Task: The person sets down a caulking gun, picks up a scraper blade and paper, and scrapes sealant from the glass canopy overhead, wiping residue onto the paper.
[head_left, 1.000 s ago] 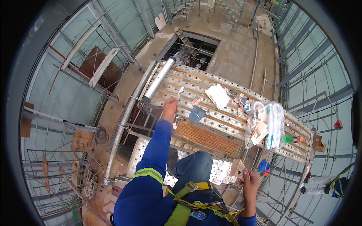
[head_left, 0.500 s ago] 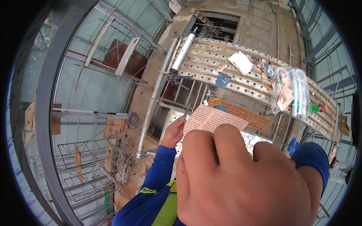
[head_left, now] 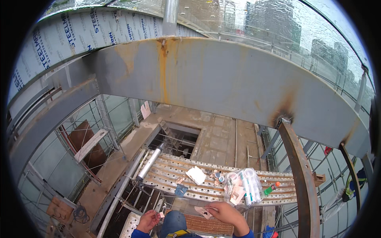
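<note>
My right hand [head_left: 227, 213], low in the middle, pinches a pinkish piece of paper [head_left: 203, 212] between thumb and fingers. To its left, my left hand [head_left: 148, 221] has its fingers curled together, with a small pale paper scrap [head_left: 162, 214] at the fingertips. My blue-clad knee [head_left: 173, 221] shows between the two hands. Beyond them, on perforated metal scaffold planks [head_left: 166, 163], lie a long silver caulking gun [head_left: 149, 163], a crumpled white sheet [head_left: 195, 175], a blue-grey scrap [head_left: 181, 190] and a clear plastic bag of tubes [head_left: 249, 186].
A green bottle with an orange cap [head_left: 271, 188] lies right of the bag. A wide grey steel beam [head_left: 206, 75] crosses ahead, with a rusty steel strut [head_left: 300, 174] coming down at right. A floor opening [head_left: 174, 139] lies beyond the planks. Another person [head_left: 352, 184] is at far right.
My view has tilted up, bringing the beam in. My right hand has dropped from close to the camera and holds paper. The larger printed sheet at my left hand is gone from there.
</note>
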